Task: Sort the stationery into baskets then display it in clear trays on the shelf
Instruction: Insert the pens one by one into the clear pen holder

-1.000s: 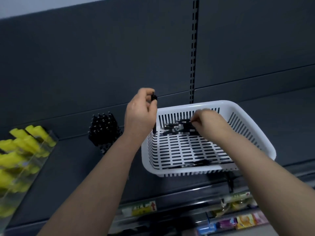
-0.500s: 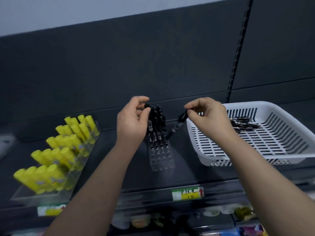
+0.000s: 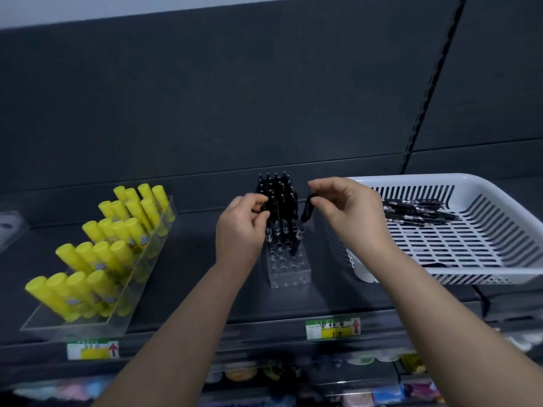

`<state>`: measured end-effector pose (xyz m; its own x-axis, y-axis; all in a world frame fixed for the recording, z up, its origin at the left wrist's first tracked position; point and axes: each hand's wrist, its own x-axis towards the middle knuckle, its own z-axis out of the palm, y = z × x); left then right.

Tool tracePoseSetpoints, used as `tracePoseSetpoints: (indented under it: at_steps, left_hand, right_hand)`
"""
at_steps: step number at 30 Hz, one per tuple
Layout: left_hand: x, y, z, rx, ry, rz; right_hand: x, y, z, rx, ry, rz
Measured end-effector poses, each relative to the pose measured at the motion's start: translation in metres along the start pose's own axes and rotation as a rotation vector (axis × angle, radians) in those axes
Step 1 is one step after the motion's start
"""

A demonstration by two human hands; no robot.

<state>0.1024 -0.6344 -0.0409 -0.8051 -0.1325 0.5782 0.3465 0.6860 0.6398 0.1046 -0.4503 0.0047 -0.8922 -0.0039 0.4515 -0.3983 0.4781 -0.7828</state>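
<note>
- Shelf: dark, carrying everything listed below; price labels along near edge.
- White basket: at right, near the pen block; loose black pens heaped toward its far left side, awaiting display.
- Clear tray: at left, well apart from the hands; filled with yellow sticks, leaning back.
- Clear pen block: centre, between tray and basket; far rows filled with standing pens, near holes unfilled.
- Left hand: curled, apparently pinching the top of a pen at the block's left side.
- Right hand: pinching the top of a single pen, tip low at the block's right side; seating not confirmed.
- Risks, as judged: tip missing its hole and skidding off; standing pens toppled by crowded fingers; block shoved or tipped by sideways force; basket nudged by right forearm.
</note>
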Motion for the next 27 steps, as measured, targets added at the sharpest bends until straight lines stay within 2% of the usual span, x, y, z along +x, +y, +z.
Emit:
tracePoseSetpoints:
  at_steps: [4,12,21,27]
  left_hand:
    - [-0.003,-0.001,0.002,0.018,-0.022,-0.046]
    - [0.003,-0.001,-0.007,0.025,-0.063,-0.117]
    - [0.000,-0.003,-0.019,0.037,0.000,-0.135]
    - [0.007,0.015,-0.016,0.063,-0.006,-0.024]
  right_hand:
    - [0.007,0.000,0.011,0.019,0.024,-0.047]
    - [0.021,0.001,0.036,-0.002,-0.042,-0.107]
    - [0.014,0.017,0.060,-0.160,-0.243,-0.091]
    - [0.013,0.015,0.033,-0.348,-0.156,-0.188]
